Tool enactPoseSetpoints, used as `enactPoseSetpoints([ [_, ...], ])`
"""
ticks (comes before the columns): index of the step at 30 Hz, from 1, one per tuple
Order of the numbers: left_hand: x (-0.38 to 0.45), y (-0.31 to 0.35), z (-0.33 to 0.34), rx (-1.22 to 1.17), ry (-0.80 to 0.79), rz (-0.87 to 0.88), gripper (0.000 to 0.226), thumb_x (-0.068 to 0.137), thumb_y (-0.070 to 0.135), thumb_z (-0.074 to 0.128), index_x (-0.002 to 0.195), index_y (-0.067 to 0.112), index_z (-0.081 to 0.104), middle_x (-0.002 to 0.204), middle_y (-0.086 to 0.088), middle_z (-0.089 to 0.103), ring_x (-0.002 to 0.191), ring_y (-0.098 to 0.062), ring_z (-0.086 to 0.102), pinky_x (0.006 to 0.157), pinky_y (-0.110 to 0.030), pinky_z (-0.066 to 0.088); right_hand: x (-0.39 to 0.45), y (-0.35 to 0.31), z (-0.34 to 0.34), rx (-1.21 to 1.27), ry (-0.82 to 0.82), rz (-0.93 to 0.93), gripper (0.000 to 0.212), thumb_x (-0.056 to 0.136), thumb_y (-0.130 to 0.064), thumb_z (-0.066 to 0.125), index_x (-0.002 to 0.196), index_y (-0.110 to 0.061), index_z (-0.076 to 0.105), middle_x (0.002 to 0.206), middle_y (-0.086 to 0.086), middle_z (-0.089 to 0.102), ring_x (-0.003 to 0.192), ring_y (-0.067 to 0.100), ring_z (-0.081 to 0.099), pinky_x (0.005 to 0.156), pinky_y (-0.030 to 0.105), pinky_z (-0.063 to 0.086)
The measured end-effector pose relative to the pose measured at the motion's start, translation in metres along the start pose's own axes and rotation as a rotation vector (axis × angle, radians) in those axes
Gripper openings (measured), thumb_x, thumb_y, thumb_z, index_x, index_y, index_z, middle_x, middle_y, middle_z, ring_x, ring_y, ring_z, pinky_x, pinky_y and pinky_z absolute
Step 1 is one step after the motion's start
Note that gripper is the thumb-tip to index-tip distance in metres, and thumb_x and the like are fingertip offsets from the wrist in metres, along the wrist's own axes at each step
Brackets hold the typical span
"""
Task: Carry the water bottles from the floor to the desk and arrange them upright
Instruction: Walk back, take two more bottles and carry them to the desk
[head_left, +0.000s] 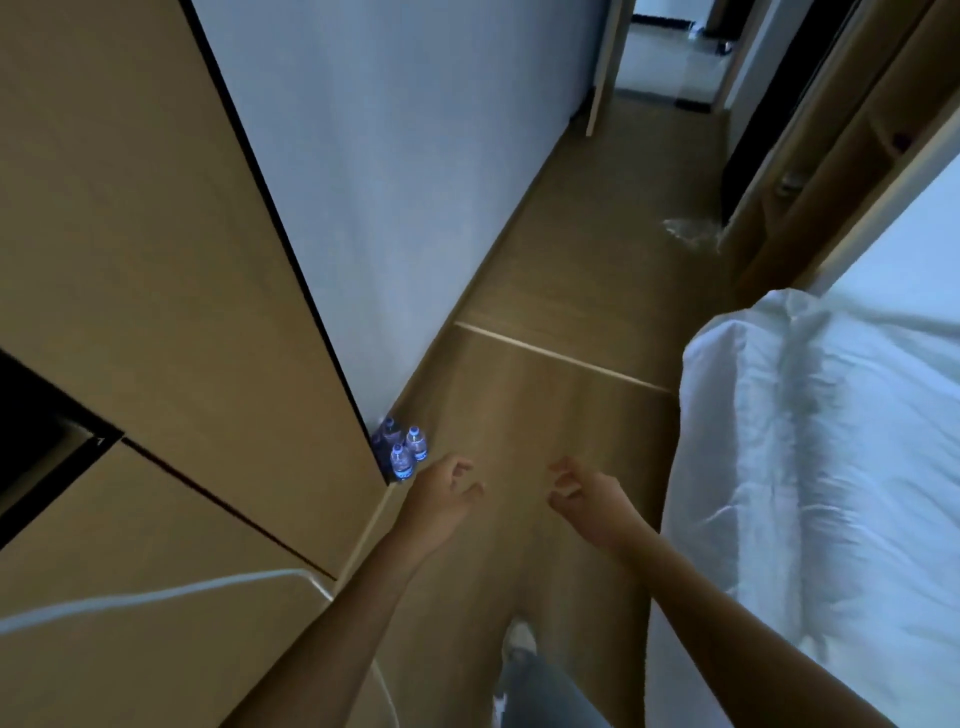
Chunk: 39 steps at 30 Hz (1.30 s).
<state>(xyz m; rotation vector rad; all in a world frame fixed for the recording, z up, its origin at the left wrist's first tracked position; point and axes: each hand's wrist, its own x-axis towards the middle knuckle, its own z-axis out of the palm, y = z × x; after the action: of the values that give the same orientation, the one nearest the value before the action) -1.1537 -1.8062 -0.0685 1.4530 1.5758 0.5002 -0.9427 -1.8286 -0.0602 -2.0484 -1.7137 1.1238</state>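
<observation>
wood floor (545, 395) | bottles (402, 449) upright by wall (395, 171) | bed (831, 441) right

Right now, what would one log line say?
stage: reaching | left hand: empty | right hand: empty | water bottles: upright on floor by wall corner

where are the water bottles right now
In the head view the water bottles stand upright on the wooden floor, left of centre, tucked at the foot of the wooden cabinet panel's corner, just beyond the left hand.
</observation>
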Motion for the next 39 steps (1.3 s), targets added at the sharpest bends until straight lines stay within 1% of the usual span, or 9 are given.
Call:
enactPoseSetpoints([
  [4, 0.075, 0.035, -0.007, -0.070, 0.024, -0.077, 0.036, 0.088, 0.014, 0.064, 0.122, 0.009, 0.056, 0.121, -0.005, 0.058, 0.101, -0.013, 0.055, 0.077, -0.012, 0.040, 0.097, -0.016, -0.045, -0.037, -0.061, -0.050, 0.038, 0.090, -0.023, 0.063, 0.127, -0.018, 0.055, 0.112, 0.003, 0.062, 0.095, 0.018, 0.063, 0.084, 0.026, 0.048],
  [7, 0.126, 0.044, -0.014, -0.093, 0.115, -0.137, 0.033, 0.088, 0.011, 0.065, 0.119, 0.002, 0.058, 0.120, -0.012, 0.060, 0.110, -0.024, 0.058, 0.088, -0.022, 0.041, 0.167, -0.031, -0.062, -0.085, -0.107, -0.113, 0.037, 0.089, -0.025, 0.065, 0.124, -0.019, 0.056, 0.110, 0.003, 0.065, 0.084, 0.012, 0.059, 0.075, 0.019, 0.041],
  [15, 0.255, 0.028, -0.042, -0.206, 0.260, -0.291, 0.034, 0.088, 0.009, 0.066, 0.116, -0.006, 0.058, 0.119, -0.019, 0.064, 0.111, -0.032, 0.060, 0.098, -0.038, 0.046, 0.327, -0.091, -0.072, -0.146, -0.275, -0.249, 0.039, 0.091, -0.019, 0.064, 0.128, -0.009, 0.054, 0.120, 0.013, 0.065, 0.106, 0.021, 0.061, 0.093, 0.029, 0.044],
  [18, 0.300, 0.027, -0.056, -0.196, 0.289, -0.362, 0.033, 0.088, 0.013, 0.066, 0.115, -0.004, 0.060, 0.118, -0.020, 0.065, 0.106, -0.033, 0.061, 0.088, -0.032, 0.046, 0.381, -0.116, -0.075, -0.183, -0.315, -0.289, 0.039, 0.091, -0.022, 0.065, 0.127, -0.012, 0.056, 0.121, 0.010, 0.064, 0.106, 0.020, 0.063, 0.090, 0.027, 0.045],
  [21, 0.335, 0.036, -0.072, -0.169, 0.281, -0.386, 0.039, 0.090, 0.016, 0.063, 0.125, 0.002, 0.056, 0.128, -0.014, 0.058, 0.116, -0.029, 0.057, 0.098, -0.032, 0.045, 0.429, -0.139, -0.075, -0.194, -0.356, -0.345, 0.037, 0.090, -0.026, 0.066, 0.125, -0.015, 0.058, 0.119, 0.006, 0.065, 0.098, 0.013, 0.063, 0.083, 0.023, 0.047],
  [25, 0.366, 0.033, -0.088, -0.264, 0.382, -0.478, 0.037, 0.086, 0.016, 0.066, 0.121, 0.009, 0.058, 0.117, -0.010, 0.062, 0.101, -0.029, 0.064, 0.088, -0.038, 0.054, 0.482, -0.165, -0.063, -0.220, -0.440, -0.397, 0.035, 0.089, -0.028, 0.067, 0.122, -0.020, 0.060, 0.116, 0.002, 0.067, 0.089, 0.006, 0.060, 0.075, 0.016, 0.041],
  [30, 0.391, 0.016, -0.083, -0.280, 0.527, -0.604, 0.019, 0.084, 0.015, 0.068, 0.101, 0.009, 0.063, 0.094, -0.007, 0.066, 0.091, -0.026, 0.065, 0.066, -0.020, 0.039, 0.539, -0.188, -0.039, -0.301, -0.618, -0.478, 0.038, 0.089, -0.025, 0.065, 0.127, -0.019, 0.058, 0.118, 0.003, 0.066, 0.091, 0.006, 0.060, 0.075, 0.015, 0.040],
  [34, 0.411, -0.002, -0.059, -0.339, 0.649, -0.701, 0.028, 0.083, 0.013, 0.070, 0.109, 0.005, 0.063, 0.107, -0.012, 0.068, 0.099, -0.030, 0.064, 0.081, -0.029, 0.047, 0.579, -0.193, -0.015, -0.410, -0.767, -0.536, 0.040, 0.089, -0.021, 0.065, 0.128, -0.018, 0.056, 0.116, 0.001, 0.065, 0.105, 0.015, 0.062, 0.084, 0.023, 0.046],
  [39, 0.447, -0.037, -0.019, -0.438, 0.763, -0.838, 0.042, 0.083, 0.017, 0.071, 0.121, 0.006, 0.057, 0.118, -0.016, 0.064, 0.106, -0.032, 0.062, 0.087, -0.034, 0.049, 0.631, -0.179, 0.036, -0.527, -0.944, -0.651, 0.030, 0.087, -0.033, 0.063, 0.116, -0.030, 0.056, 0.104, -0.014, 0.060, 0.096, 0.011, 0.060, 0.079, 0.028, 0.047],
])
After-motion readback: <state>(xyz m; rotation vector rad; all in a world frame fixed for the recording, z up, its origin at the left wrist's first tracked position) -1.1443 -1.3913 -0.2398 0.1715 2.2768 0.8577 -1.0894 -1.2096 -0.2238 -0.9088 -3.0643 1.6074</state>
